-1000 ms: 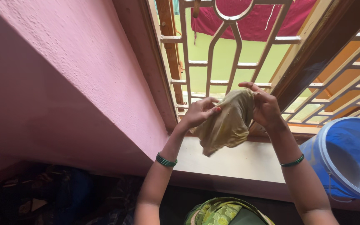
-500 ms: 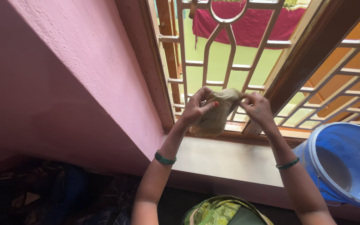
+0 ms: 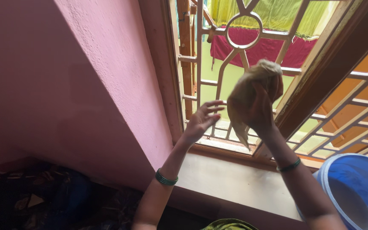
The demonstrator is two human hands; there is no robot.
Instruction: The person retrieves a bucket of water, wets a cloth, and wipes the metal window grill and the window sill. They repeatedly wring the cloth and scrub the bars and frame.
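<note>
The right hand (image 3: 258, 113) is gripping a bunched olive cloth (image 3: 252, 87) against the window grille (image 3: 235, 64), while the left hand (image 3: 201, 121) is hovering open-fingered above the sill's (image 3: 235, 181) far edge.

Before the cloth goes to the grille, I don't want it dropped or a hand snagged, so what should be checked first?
1. Cloth gripped by right hand: ok, bunched in the hand.
2. Left hand free: ok, fingers open, holding nothing.
3. Cloth clear of grille: cannot tell, they overlap in view.
4. Sill under the hands: ok, nothing on the part that shows.
5. Bucket apart from the right arm: cannot tell, close at its rim.
6. Loose cloth end: not ok, a tail hangs below the hand.
</note>
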